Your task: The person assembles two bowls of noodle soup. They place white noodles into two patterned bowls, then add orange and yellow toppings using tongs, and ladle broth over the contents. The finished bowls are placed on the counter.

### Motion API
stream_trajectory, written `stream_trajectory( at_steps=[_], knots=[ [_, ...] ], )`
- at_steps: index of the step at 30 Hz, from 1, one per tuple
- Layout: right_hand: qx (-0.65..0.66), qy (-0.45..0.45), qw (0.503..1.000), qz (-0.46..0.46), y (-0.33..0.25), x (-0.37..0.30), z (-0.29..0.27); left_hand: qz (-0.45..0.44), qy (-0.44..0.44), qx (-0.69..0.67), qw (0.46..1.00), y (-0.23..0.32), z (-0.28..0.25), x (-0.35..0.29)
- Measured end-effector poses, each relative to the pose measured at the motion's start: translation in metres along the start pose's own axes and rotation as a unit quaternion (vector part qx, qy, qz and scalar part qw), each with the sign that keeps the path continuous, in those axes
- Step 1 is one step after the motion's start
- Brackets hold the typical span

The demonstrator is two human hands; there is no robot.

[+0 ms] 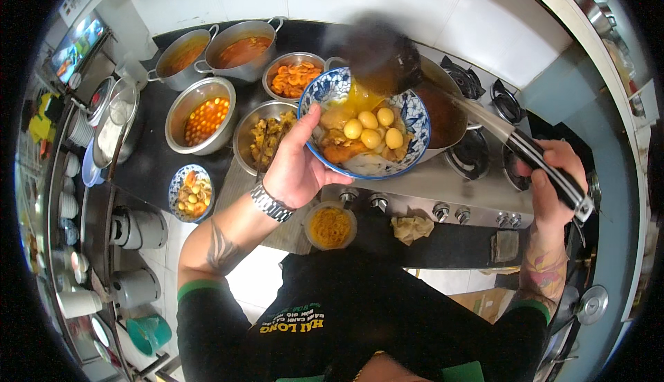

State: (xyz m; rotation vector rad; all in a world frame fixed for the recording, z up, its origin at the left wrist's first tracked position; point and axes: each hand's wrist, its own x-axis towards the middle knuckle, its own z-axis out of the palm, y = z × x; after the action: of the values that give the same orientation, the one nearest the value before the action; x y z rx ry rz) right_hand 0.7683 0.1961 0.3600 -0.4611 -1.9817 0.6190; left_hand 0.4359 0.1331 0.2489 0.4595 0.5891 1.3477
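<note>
My left hand (299, 164) grips a blue-and-white patterned bowl (420, 127) by its near left rim, thumb over the edge. Small peeled eggs (370, 130), pieces of meat and pale noodles lie in it. My right hand (553, 185) is wrapped round the black handle of a ladle (503, 130). The ladle's dark head, blurred by motion and steam, is tipped over the bowl's far side. Yellowish broth (363, 97) runs from it into the bowl. Behind the bowl, partly hidden, stands a large pot of dark reddish broth (446, 112) on the stove.
Two pots of red broth (242, 71), a steel pot of eggs in sauce (174, 136), and bowls of orange pieces (268, 90) and browned meat (242, 154) crowd the left counter. A filled patterned bowl (173, 187) sits nearer. Bare burners (470, 154) lie right.
</note>
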Motion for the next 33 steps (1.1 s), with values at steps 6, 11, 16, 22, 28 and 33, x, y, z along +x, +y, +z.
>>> stream_trajectory(
  at_steps=[6, 11, 16, 22, 28, 33],
  knots=[
    [-0.141, -0.051, 0.984, -0.091, 0.002, -0.013, -0.023, 0.009, -0.032, -0.024, 0.999, -0.006, -0.006, 0.002],
    [0.066, 0.113, 0.987, 0.090, 0.027, -0.026, -0.028, 0.047, -0.007, 0.031, 0.998, -0.016, -0.006, 0.007],
    [0.162, 0.284, 0.911, 0.252, 0.054, -0.017, -0.045, 0.024, 0.009, 0.043, 0.999, -0.023, -0.010, 0.006],
    [0.157, 0.308, 0.895, 0.282, 0.077, -0.027, -0.062, 0.033, 0.022, 0.045, 0.998, -0.025, -0.029, -0.011],
    [0.061, 0.246, 0.933, 0.257, 0.107, -0.050, -0.054, 0.095, 0.068, 0.004, 0.993, -0.035, -0.047, -0.063],
    [-0.065, 0.068, 0.975, 0.202, 0.105, -0.060, -0.029, 0.163, 0.149, -0.050, 0.974, -0.052, -0.066, -0.134]
  ],
)
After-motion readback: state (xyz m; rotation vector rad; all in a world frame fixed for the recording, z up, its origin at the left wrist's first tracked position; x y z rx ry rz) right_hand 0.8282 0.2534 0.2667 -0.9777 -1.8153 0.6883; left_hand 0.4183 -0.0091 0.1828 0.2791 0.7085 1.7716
